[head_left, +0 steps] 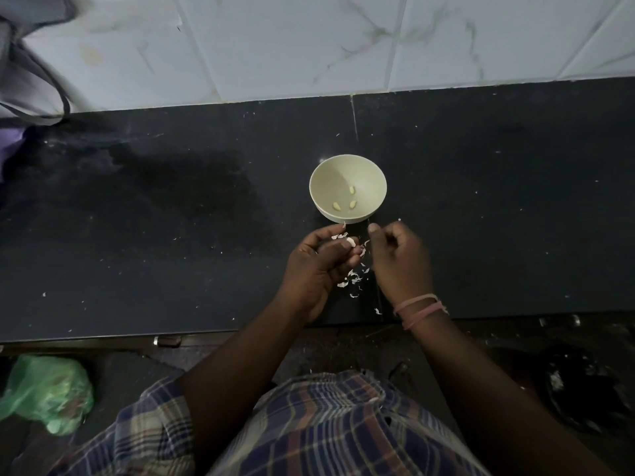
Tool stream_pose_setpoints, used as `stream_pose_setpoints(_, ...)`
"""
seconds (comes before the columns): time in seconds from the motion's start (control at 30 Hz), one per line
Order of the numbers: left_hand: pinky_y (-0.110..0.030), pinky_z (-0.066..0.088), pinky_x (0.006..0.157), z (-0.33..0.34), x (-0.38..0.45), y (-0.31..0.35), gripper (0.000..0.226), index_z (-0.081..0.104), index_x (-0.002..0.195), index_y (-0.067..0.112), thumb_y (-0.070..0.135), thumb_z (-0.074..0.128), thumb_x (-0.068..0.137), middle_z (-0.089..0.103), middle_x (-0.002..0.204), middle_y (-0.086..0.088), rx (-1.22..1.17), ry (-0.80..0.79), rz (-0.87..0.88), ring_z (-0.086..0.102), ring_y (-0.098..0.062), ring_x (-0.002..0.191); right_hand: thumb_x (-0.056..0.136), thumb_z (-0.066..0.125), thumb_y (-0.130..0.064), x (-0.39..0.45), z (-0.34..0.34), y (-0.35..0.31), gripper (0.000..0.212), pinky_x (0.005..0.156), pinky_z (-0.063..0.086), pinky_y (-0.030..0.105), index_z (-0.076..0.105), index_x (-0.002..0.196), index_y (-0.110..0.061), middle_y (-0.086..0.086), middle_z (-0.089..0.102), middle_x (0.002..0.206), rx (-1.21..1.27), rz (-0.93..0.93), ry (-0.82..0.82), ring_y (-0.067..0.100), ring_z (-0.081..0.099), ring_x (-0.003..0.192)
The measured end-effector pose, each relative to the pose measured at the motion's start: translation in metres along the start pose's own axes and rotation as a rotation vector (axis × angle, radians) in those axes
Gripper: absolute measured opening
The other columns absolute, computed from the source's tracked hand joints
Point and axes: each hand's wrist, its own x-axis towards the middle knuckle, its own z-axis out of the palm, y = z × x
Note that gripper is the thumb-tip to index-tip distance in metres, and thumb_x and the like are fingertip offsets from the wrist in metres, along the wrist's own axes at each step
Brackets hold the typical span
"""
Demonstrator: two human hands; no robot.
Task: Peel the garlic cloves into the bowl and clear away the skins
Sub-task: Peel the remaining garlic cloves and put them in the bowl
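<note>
Dark stone counter [171,235] runs under white marbled wall tiles [309,46], and on it I work a garlic clove [351,241] just in front of the bowl [323,176]. My left hand [319,259] pinches the clove between thumb and curled fingertips, with bits of pale skin clinging around it. My right hand [398,259] sits just beside it, fingers curled in, thumb tip raised toward the bowl; it may hold a scrap of skin, but the view is too blurred for me to be sure. Three peeled cloves [347,201] lie in the bottom of the cream bowl, apart from one another. Loose skins [354,278] are scattered on the counter below and between my hands, with a few more flecks near the front edge. Pink bands [419,309] circle my right wrist. Below the counter edge I see my plaid shirt [326,434]. A green plastic bag [48,393] sits low on the left, and a dark round thing [580,386] dotted with white specks is low on the right. Grey cloth [31,63] hangs at the upper left corner.
</note>
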Motion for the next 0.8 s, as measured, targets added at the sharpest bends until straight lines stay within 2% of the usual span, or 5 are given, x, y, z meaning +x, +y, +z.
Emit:
stream_pose_setpoints(0.07,-0.027,0.061,0.072,-0.004,0.000,0.001,0.028,0.059,0.118,0.003,-0.008,0.060,0.093,0.075,0.094,-0.014,0.005,-0.007,0.007,0.074,-0.022,0.081,0.090,0.065,-0.017,-0.005,0.003,-0.002,0.003,0.069,0.051,0.027,0.063,0.091,-0.017,-0.008,0.065,0.081,0.034,0.000,-0.026,0.003,0.060,0.073)
stream_pose_setpoints(0.2,-0.028,0.061,0.076,-0.010,0.001,0.001,0.024,0.061,0.114,0.001,-0.007,0.062,0.092,0.075,0.095,-0.015,0.044,-0.026,0.039,0.074,-0.022,0.081,0.082,0.055,0.001,-0.013,0.003,-0.004,0.026,0.081,0.056,0.031,0.072,0.089,-0.016,-0.005,0.071,0.090,0.006,-0.075,-0.023,0.006,0.067,0.086)
stream_pose_setpoints(0.37,-0.031,0.059,0.086,-0.012,0.006,-0.001,0.018,0.066,0.108,-0.002,-0.006,0.065,0.090,0.073,0.093,-0.016,0.068,0.000,0.054,0.071,-0.023,0.084,0.086,0.060,-0.008,-0.014,0.006,-0.012,0.014,0.072,0.056,0.031,0.071,0.084,-0.017,-0.007,0.070,0.081,0.049,-0.053,0.038,0.006,0.066,0.076)
stream_pose_setpoints(0.57,-0.033,0.057,0.093,-0.011,0.011,-0.004,0.020,0.065,0.111,-0.010,-0.007,0.062,0.091,0.072,0.100,-0.021,0.045,0.038,0.064,0.070,-0.025,0.090,0.085,0.068,-0.016,-0.006,0.009,-0.013,0.006,0.072,0.055,0.028,0.074,0.085,-0.017,-0.007,0.070,0.080,0.004,-0.128,-0.046,0.006,0.065,0.076)
stream_pose_setpoints(0.8,-0.035,0.059,0.086,-0.013,0.015,0.001,0.020,0.070,0.108,-0.004,-0.004,0.066,0.089,0.074,0.099,-0.024,0.075,0.038,0.066,0.072,-0.030,0.090,0.082,0.072,-0.017,0.003,0.014,-0.016,0.003,0.066,0.053,0.028,0.073,0.080,-0.017,-0.006,0.070,0.073,0.029,-0.090,-0.084,0.008,0.064,0.068)
